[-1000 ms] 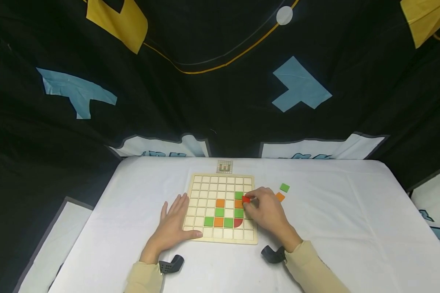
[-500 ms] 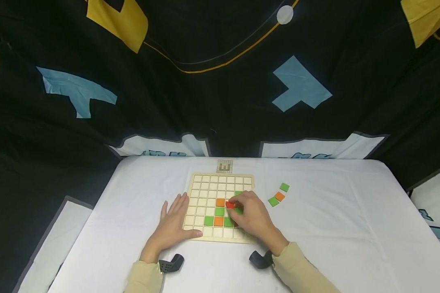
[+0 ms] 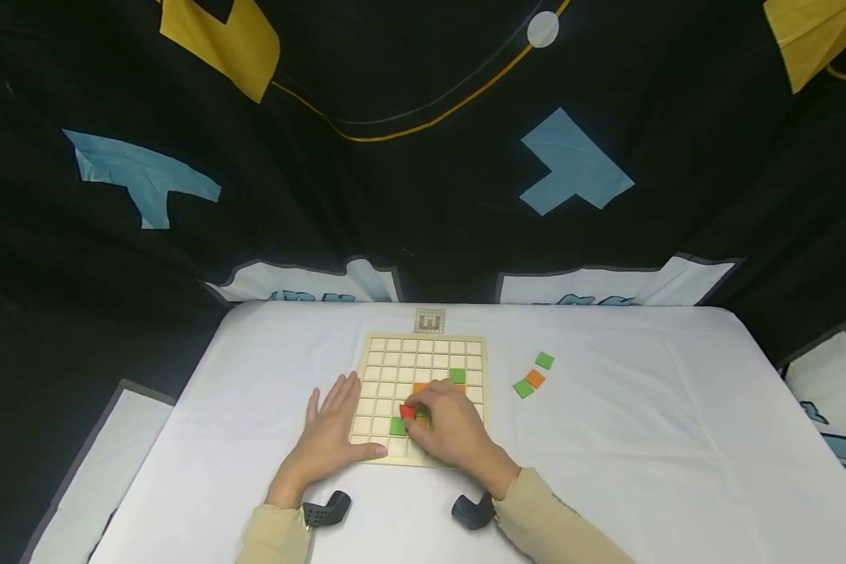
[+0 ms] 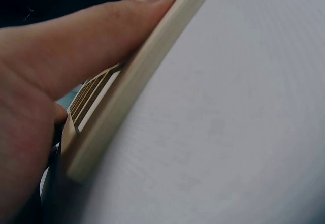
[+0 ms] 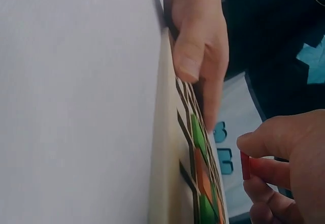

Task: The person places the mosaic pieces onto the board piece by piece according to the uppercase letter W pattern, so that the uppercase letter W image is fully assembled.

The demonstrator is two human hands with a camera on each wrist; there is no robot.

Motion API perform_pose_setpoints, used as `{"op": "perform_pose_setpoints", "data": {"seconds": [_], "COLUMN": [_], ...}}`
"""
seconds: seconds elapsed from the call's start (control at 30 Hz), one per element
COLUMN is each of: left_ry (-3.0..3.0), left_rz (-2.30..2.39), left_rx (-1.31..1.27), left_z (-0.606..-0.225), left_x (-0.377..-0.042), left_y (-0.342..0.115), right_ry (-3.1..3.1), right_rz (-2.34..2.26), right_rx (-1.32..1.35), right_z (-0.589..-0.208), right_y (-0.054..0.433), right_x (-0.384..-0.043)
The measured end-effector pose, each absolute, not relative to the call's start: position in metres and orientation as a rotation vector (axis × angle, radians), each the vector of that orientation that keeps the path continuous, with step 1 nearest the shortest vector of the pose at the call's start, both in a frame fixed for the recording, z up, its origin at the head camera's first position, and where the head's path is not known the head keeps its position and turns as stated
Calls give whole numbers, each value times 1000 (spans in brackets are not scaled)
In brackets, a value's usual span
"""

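Note:
A wooden grid board (image 3: 384, 345) lies on the white table. My right hand (image 3: 454, 427) pinches a small red tile (image 3: 406, 411) between thumb and fingertips, over the lower left part of the board. In the right wrist view, the red tile (image 5: 246, 165) is seen edge-on, apart from the board. My left hand (image 3: 330, 429) rests at the board's left side with fingers spread, its thumb (image 4: 122, 18) on the near edge. Beside the red tile lies a green tile (image 3: 397, 426); another green tile (image 3: 457, 375) sits farther back. My right hand hides several other board tiles.
To the right of the board lie a green tile (image 3: 545, 360), an orange tile (image 3: 535, 378) and a second green tile (image 3: 524, 388). A small card with a printed grid pattern (image 3: 430, 319) lies behind the board. A black curtain (image 3: 366, 211) hangs behind the table.
My right hand has carried the red tile leftward and nearer across the board, from its right side to the lower left part. My left hand has stayed in place.

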State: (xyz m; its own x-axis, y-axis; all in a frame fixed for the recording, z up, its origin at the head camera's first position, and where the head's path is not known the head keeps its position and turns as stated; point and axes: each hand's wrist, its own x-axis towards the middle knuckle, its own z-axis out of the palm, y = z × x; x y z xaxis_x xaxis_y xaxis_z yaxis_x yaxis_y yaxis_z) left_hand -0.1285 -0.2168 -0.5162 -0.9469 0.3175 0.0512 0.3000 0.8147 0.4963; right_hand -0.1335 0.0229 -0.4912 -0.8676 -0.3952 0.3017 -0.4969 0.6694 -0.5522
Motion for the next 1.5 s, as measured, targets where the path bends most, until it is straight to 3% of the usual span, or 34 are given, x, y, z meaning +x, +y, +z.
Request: {"op": "perform_pose_setpoints", "data": {"seconds": [0.77, 1.5], "left_ry": [2978, 2967], "left_rz": [789, 796], "left_rx": [529, 520], "left_z": [-518, -518], "left_x": [-128, -128], "left_y": [-220, -218], "right_ry": [-2734, -2794], "right_rz": [892, 782], "right_rx": [812, 786], "right_z": [-499, -503], "right_y": [-16, -19], "right_x": [-133, -136]}}
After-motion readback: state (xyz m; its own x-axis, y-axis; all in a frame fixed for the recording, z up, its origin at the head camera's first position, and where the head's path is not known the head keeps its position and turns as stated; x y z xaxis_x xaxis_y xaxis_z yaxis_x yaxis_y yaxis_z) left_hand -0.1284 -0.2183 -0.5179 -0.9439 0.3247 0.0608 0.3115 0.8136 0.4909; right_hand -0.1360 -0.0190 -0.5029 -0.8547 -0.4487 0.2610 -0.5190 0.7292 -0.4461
